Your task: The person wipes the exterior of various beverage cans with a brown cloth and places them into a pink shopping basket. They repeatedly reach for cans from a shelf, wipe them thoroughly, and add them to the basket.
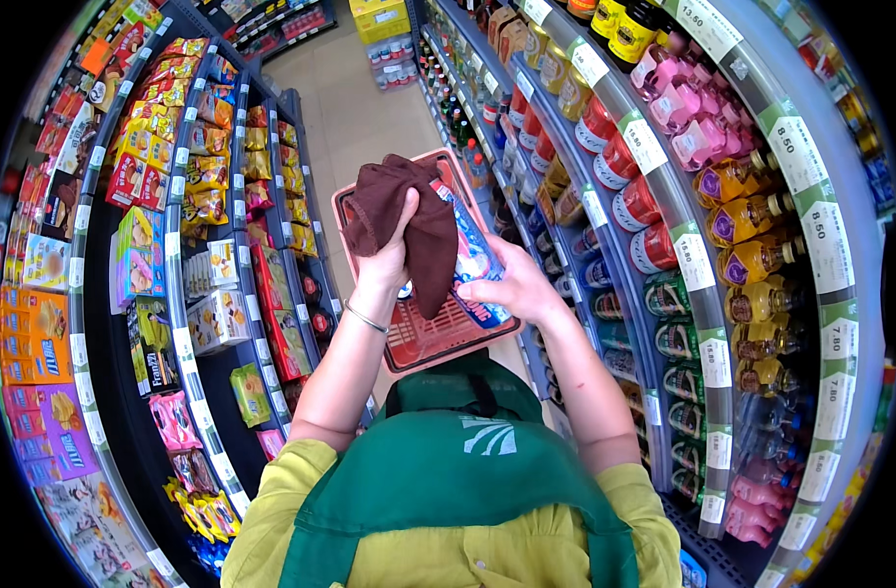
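Note:
My left hand (390, 250) grips a dark brown cloth (426, 228), its thumb on top and its loose end hanging down. My right hand (517, 283) holds a blue, white and red printed package (477, 257) by its lower right side, thumb across the front. The cloth lies against the package's left side and hides part of it. Both hands are above a red plastic shopping basket (448, 342) with a slotted bottom, in front of my green apron. A small round thing by my left wrist is mostly hidden.
Shelves of boxed and bagged snacks (150, 154) line the left side. Shelves of bottles (742, 253) and cans (642, 206) stand close on the right. Beyond the basket, the tiled aisle floor (330, 95) leads to stacked yellow cartons (381, 22) and shrink-wrapped packs (393, 62).

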The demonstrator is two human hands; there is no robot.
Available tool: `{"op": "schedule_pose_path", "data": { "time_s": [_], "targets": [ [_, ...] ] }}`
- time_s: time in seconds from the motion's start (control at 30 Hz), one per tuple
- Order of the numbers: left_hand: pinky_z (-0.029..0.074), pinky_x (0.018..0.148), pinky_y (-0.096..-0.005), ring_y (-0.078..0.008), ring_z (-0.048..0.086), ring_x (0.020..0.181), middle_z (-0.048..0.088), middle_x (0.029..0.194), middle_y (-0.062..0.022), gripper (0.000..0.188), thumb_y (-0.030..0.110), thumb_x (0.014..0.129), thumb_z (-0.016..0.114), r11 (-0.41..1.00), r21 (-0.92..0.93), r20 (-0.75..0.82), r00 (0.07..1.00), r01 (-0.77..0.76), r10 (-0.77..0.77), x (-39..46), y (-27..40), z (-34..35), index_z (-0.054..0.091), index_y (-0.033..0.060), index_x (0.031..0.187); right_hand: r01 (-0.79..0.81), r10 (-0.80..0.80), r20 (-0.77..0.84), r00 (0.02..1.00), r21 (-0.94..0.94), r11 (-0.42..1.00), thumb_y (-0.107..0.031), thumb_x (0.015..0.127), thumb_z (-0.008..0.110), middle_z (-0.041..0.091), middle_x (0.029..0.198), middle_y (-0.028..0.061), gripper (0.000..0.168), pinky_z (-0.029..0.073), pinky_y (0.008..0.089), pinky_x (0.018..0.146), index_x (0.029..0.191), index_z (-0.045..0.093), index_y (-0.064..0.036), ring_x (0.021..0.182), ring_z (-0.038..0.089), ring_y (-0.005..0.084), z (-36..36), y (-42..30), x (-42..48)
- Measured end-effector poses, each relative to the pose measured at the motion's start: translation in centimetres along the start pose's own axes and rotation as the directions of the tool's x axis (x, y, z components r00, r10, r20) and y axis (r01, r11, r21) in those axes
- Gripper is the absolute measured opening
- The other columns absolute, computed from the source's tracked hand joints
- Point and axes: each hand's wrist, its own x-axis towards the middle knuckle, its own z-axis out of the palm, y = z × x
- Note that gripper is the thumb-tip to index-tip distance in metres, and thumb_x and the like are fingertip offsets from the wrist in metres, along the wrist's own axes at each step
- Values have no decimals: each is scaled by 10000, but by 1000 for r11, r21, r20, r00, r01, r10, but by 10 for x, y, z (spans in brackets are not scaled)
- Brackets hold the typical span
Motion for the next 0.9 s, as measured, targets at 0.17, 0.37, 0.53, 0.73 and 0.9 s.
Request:
{"op": "schedule_pose_path", "data": {
  "time_s": [0.17, 0.37, 0.53, 0.73, 0.9],
  "targets": [
    [466, 886, -321, -164, 557, 1002, 578, 1089, -42, 373, 148, 816, 683, 1000, -17, -52, 999, 7, -8, -8, -6, 0, 530, 78, 1148, -2, 2, 42, 999, 12, 1000, -193, 671, 741, 605, 916, 39, 497, 457, 266, 789, 1080, 535, 2, 836, 559, 97, -5, 9, -4],
    [456, 913, -337, -175, 544, 1050, 560, 1140, -51, 402, 132, 825, 669, 999, 30, -101, 995, -10, 13, -22, -14, -41, 505, 70, 1187, 49, -49, 19, 999, 28, 998, -202, 670, 737, 600, 889, 34, 530, 456, 270, 782, 1109, 523, 3, 820, 562, 106, 20, 36, -15],
    [456, 900, -349, -189, 562, 1020, 572, 1138, -66, 382, 211, 868, 613, 998, 17, -130, 989, 66, -63, -30, -30, -88, 496, 62, 1200, -47, 44, 76, 996, 33, 998, -201, 688, 723, 593, 989, 61, 544, 445, 283, 836, 1138, 501, 9, 904, 567, 128, 34, 67, -20],
    [489, 847, -355, -190, 570, 983, 573, 1112, -60, 387, 180, 852, 641, 993, -9, -173, 978, 117, -117, -40, -22, -90, 500, 80, 1198, -24, 21, 66, 998, 50, 998, -259, 644, 735, 599, 893, 66, 546, 459, 291, 771, 1075, 524, 2, 816, 581, 147, 43, 90, -16],
    [477, 876, -359, -197, 565, 1016, 570, 1137, -65, 383, 156, 857, 630, 1000, 24, -142, 990, 14, -10, -25, -12, -99, 497, 68, 1205, 29, -28, 78, 997, -17, 999, -317, 631, 735, 597, 891, 81, 582, 456, 299, 784, 1078, 525, -9, 816, 583, 170, 47, 79, -1]
  ]
}}
